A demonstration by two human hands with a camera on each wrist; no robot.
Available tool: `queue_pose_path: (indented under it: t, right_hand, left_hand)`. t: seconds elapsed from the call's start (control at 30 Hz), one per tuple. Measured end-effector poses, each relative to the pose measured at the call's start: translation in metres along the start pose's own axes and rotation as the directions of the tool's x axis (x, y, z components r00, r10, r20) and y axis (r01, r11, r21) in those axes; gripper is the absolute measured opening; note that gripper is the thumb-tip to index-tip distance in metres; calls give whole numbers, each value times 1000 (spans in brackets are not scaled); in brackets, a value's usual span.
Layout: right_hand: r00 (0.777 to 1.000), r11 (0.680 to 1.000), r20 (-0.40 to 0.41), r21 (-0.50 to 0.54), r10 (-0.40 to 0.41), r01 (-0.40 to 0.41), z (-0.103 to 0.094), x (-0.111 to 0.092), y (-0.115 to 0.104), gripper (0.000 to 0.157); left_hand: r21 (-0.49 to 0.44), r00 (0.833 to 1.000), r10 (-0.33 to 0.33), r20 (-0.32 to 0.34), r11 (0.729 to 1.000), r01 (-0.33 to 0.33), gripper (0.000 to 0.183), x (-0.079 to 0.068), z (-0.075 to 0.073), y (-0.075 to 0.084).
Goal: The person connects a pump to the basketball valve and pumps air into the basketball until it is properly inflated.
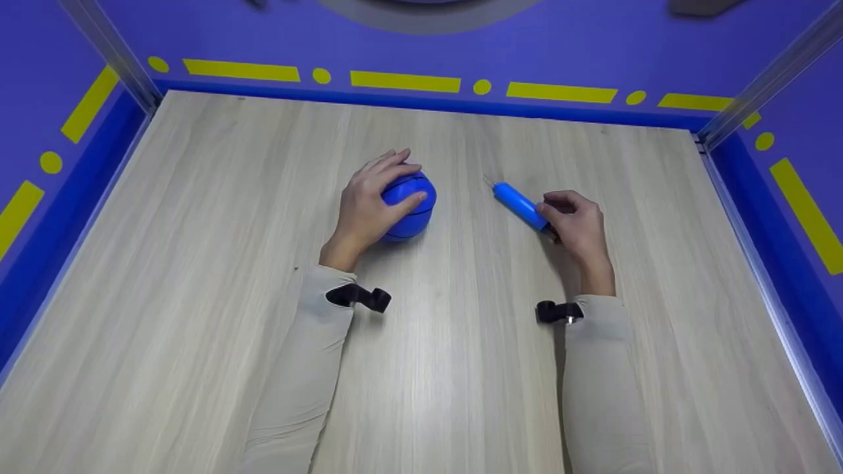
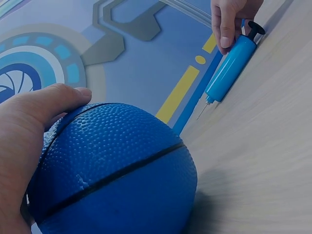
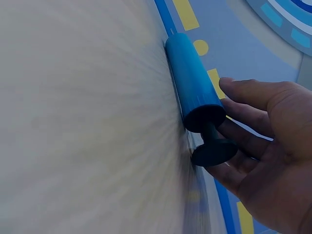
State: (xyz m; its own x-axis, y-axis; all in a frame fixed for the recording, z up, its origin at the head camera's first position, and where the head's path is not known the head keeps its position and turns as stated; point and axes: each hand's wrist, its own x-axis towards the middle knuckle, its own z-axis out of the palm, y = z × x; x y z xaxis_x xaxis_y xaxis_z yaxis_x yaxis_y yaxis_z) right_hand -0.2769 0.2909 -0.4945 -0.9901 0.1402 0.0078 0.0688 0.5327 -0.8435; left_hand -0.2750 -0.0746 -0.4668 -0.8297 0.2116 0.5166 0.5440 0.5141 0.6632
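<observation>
My left hand (image 1: 372, 201) holds a small blue basketball (image 1: 413, 209) with black seams on the table, thumb on the near side and fingers over the top. Its pebbled skin fills much of the left wrist view. To the right lies a light blue hand pump (image 1: 519, 205), its thin needle (image 2: 201, 112) pointing away toward the back. The pump's black handle (image 3: 214, 152) faces me. Beside the handle end is my right hand (image 1: 576, 220), its thumb and fingers loosely bent around that end. In the right wrist view the thumb tip stands a little off the barrel.
The pale wood-grain table (image 1: 435, 342) is bordered by blue panels (image 1: 421, 52) with yellow dashes and dots at the back and sides. Metal posts (image 1: 757, 85) stand at the back corners. A small black camera mount sits on each wrist.
</observation>
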Motion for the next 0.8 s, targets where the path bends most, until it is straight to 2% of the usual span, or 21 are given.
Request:
queue_pose_path:
  t: [0.37, 0.53, 0.8]
  right_hand:
    - [1000, 999, 0, 30, -12, 12, 1, 1, -1, 38]
    - [1000, 999, 11, 40, -9, 9, 1, 0, -2, 39]
    - [1000, 998, 12, 59, 3, -3, 1, -1, -1, 39]
  left_hand:
    - [41, 1000, 6, -6, 999, -6, 55, -1, 0, -4]
    - [74, 1000, -11, -8, 997, 11, 60, -1, -1, -6]
    - [76, 999, -39, -16, 996, 40, 62, -4, -4, -9]
